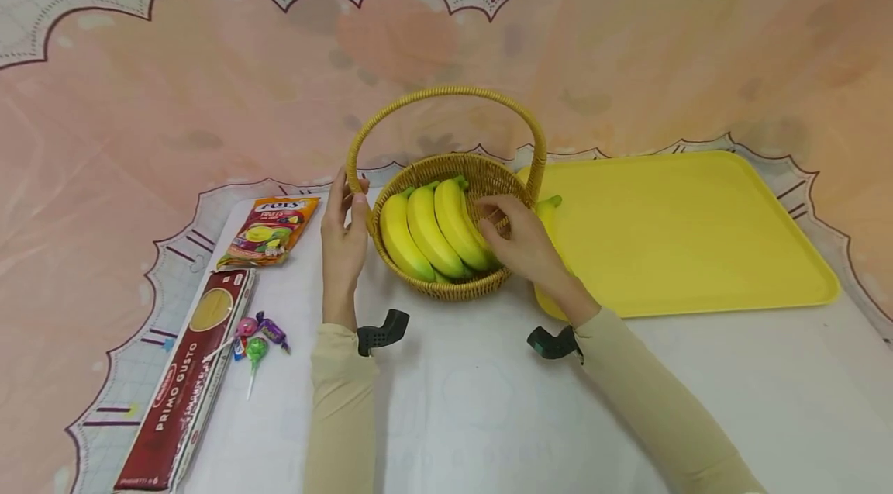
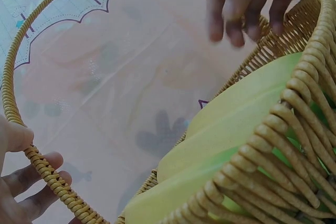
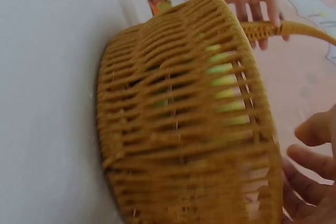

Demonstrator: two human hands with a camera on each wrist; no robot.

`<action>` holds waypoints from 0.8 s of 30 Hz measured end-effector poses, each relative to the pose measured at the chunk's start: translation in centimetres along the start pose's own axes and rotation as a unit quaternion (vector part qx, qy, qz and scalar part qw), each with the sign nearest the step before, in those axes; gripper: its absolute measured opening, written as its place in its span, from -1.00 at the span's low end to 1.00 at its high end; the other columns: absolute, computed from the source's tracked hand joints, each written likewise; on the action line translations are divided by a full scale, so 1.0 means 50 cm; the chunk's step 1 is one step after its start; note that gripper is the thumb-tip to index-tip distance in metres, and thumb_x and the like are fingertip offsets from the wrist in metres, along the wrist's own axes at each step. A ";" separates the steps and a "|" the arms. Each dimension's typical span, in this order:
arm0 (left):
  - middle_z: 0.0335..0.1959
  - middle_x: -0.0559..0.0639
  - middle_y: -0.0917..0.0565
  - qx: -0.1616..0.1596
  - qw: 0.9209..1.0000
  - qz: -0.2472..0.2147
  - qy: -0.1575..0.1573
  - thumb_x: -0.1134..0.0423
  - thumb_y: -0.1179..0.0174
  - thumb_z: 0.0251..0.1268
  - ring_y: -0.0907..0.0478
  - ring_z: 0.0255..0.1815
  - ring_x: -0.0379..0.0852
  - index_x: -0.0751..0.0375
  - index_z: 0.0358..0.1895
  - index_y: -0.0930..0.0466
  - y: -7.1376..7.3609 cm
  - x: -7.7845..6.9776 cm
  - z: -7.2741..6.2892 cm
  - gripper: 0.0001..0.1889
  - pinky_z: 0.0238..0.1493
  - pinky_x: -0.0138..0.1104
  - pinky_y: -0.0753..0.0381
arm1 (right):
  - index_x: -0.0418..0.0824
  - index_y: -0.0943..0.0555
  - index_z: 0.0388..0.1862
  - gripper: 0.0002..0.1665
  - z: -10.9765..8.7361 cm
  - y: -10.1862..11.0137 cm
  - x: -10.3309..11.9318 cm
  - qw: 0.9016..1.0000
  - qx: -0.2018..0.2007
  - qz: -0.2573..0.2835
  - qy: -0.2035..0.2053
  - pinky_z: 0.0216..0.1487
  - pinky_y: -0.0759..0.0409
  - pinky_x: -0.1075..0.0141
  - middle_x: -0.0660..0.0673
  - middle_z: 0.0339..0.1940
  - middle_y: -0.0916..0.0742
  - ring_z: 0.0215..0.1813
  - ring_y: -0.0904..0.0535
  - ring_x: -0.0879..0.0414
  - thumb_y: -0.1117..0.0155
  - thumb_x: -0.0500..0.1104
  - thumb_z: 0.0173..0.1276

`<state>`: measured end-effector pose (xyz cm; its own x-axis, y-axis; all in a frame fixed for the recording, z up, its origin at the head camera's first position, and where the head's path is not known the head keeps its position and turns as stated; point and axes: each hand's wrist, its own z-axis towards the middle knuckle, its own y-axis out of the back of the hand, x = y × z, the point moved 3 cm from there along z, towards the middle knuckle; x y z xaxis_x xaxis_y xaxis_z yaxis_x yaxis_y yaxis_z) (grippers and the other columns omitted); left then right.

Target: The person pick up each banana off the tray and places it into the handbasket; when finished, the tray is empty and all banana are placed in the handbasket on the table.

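In the head view a wicker basket point(image 1: 456, 291) with a tall arched handle point(image 1: 446, 91) holds several yellow bananas point(image 1: 434, 230) lying side by side. My left hand point(image 1: 345, 226) grips the handle low on its left side, thumb on one side and fingers round the other, as the left wrist view shows at the handle point(image 2: 50, 174). Over the right part of the basket hovers my right hand point(image 1: 516, 234), its fingers loosely bent with nothing between them. Another banana point(image 1: 549, 216) lies at the left end of the yellow tray point(image 1: 684, 234), partly hidden by the handle and right hand.
Left of the basket lie an orange candy bag point(image 1: 268, 232) and a long red spaghetti pack point(image 1: 188, 378). Beside the pack are a green lollipop point(image 1: 256, 350), a pink lollipop point(image 1: 246, 326) and a purple wrapped candy point(image 1: 273, 331). A patterned cloth point(image 1: 446, 36) hangs behind the white table point(image 1: 460, 401).
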<state>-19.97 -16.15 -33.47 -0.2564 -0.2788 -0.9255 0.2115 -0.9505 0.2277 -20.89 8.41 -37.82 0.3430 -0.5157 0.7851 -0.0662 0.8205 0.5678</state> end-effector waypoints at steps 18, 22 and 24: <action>0.22 0.28 -0.48 -0.009 1.000 0.005 0.004 0.25 0.11 0.49 -0.34 0.34 0.06 0.19 0.46 -0.09 0.005 -0.005 -0.002 -0.47 0.40 -0.12 -0.27 | -0.28 -0.38 0.24 -0.49 -0.096 0.077 -0.126 0.992 -0.055 -0.032 -0.108 -0.02 -0.47 0.11 -0.22 0.03 -0.56 0.02 -0.46 -0.06 -0.13 -0.09 0.39; 0.22 0.29 -0.48 -0.003 1.000 0.002 0.003 0.26 0.11 0.49 -0.34 0.34 0.06 0.19 0.46 -0.09 0.003 -0.005 -0.001 -0.48 0.39 -0.12 -0.29 | -0.26 -0.21 0.41 -0.23 -0.103 0.071 -0.152 0.986 -0.005 -0.053 -0.156 0.12 -0.44 0.00 -0.27 0.19 -0.50 0.13 -0.42 -0.12 -0.17 0.08 0.36; 0.22 0.29 -0.49 0.000 1.000 -0.001 0.001 0.27 0.11 0.49 -0.34 0.35 0.07 0.19 0.46 -0.10 0.000 -0.005 0.000 -0.48 0.39 -0.12 -0.29 | -0.24 -0.17 0.44 -0.17 -0.107 0.070 -0.160 0.982 0.015 -0.063 -0.177 0.14 -0.44 -0.01 -0.27 0.23 -0.49 0.15 -0.43 -0.13 -0.16 0.13 0.34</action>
<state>-19.89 -16.09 -33.26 -0.2539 -0.2772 -0.9267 0.2105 -0.9509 0.2267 -18.86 16.74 -43.44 0.0042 -0.6698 0.7425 -0.0726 0.7403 0.6683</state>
